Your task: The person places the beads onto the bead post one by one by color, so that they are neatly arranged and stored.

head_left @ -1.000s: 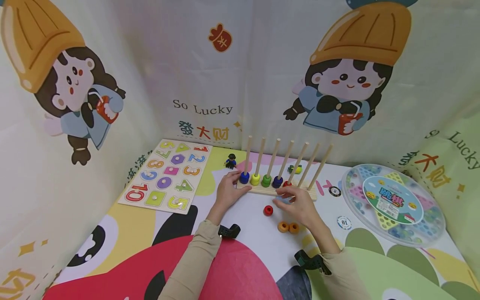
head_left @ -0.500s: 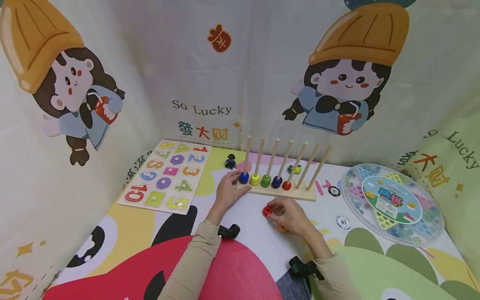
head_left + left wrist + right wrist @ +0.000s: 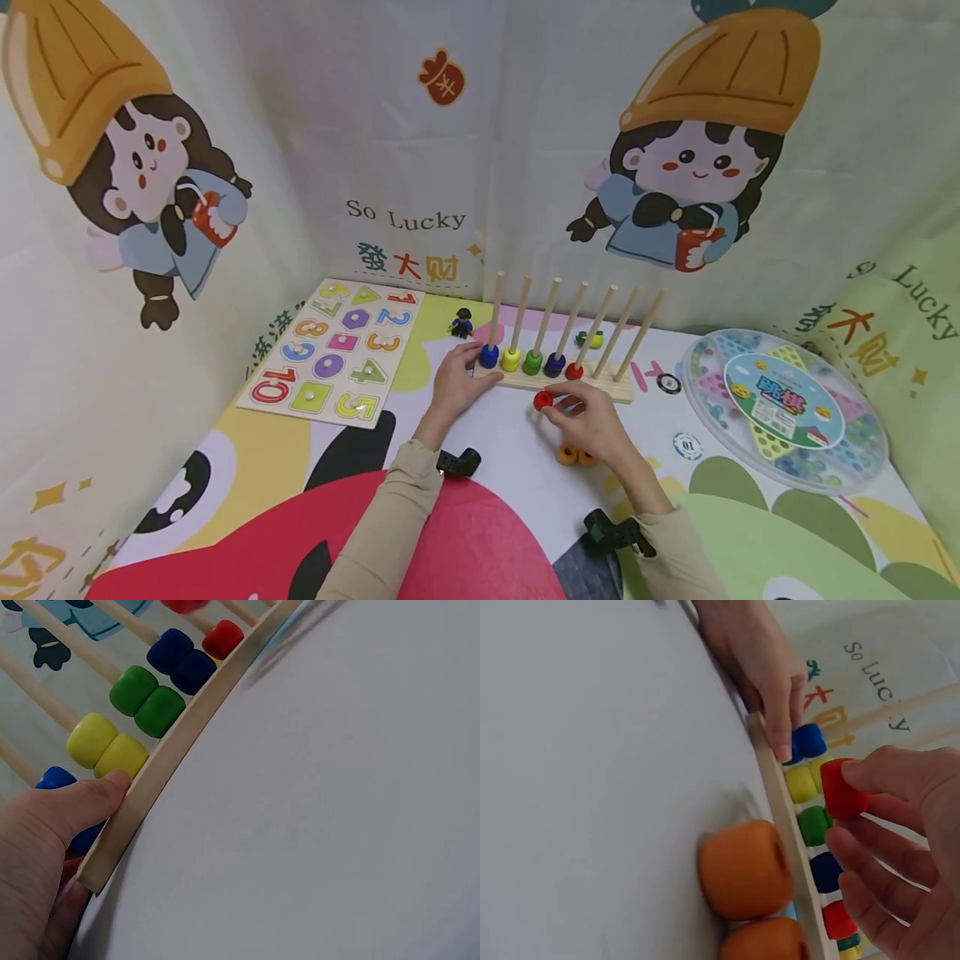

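Observation:
My left hand (image 3: 457, 385) grips the left end of a wooden bead stacker (image 3: 525, 382), its thumb (image 3: 94, 799) near the yellow beads (image 3: 112, 746). Upright pegs carry blue, yellow, green (image 3: 148, 701) and dark blue beads in pairs, and a single red bead (image 3: 574, 372). The two rightmost pegs are bare. Between thumb and fingers, my right hand (image 3: 592, 417) pinches another red bead (image 3: 842, 787), held up off the table in front of the stacker. Two orange beads (image 3: 744, 870) lie side by side on the table, partly covered by the right hand in the head view.
A number puzzle board (image 3: 330, 350) lies at the left. Behind the stacker are a small toy figure (image 3: 462, 322) and a green-yellow toy (image 3: 590, 338). Poker chips (image 3: 669, 383) and a round Chinese checkers box (image 3: 787, 408) are at the right. A printed curtain surrounds the table.
My right hand came away from the stacker's red bead, reached down to the loose red bead, took hold of it and raised it toward the stacker. My left hand stayed put.

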A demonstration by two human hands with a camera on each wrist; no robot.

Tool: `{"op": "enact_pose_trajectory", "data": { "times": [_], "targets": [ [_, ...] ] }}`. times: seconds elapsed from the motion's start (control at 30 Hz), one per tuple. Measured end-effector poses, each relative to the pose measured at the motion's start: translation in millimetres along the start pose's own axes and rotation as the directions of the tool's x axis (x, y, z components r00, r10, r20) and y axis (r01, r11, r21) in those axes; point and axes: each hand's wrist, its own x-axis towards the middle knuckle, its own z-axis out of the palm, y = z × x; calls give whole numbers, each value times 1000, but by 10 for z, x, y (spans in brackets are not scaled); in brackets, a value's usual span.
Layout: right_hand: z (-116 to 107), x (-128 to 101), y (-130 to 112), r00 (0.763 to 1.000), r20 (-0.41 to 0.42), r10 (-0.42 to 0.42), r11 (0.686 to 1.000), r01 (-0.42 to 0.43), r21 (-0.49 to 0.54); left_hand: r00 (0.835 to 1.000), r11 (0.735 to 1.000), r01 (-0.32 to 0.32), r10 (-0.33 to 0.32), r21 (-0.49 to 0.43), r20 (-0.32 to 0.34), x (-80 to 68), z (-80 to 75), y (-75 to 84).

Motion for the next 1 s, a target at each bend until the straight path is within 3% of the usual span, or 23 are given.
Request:
{"op": "enact_pose_trajectory", "data": {
  "times": [0.17,0.57,1.0],
  "targets": [
    [-118,34,-5,997,-78,-26,1000,27,3,1000,1000,3,-3,7,2,-9,-3,-8],
    [-402,109,-23,982,-176,-63,997,54,-58,1000,1000,11,-11,5,12,6,-21,-5],
    [-788,272,-233,930,-351,-108,989,65,-131,1000,1000,7,-7,-10,13,-4,-4,-10]
  ]
}}
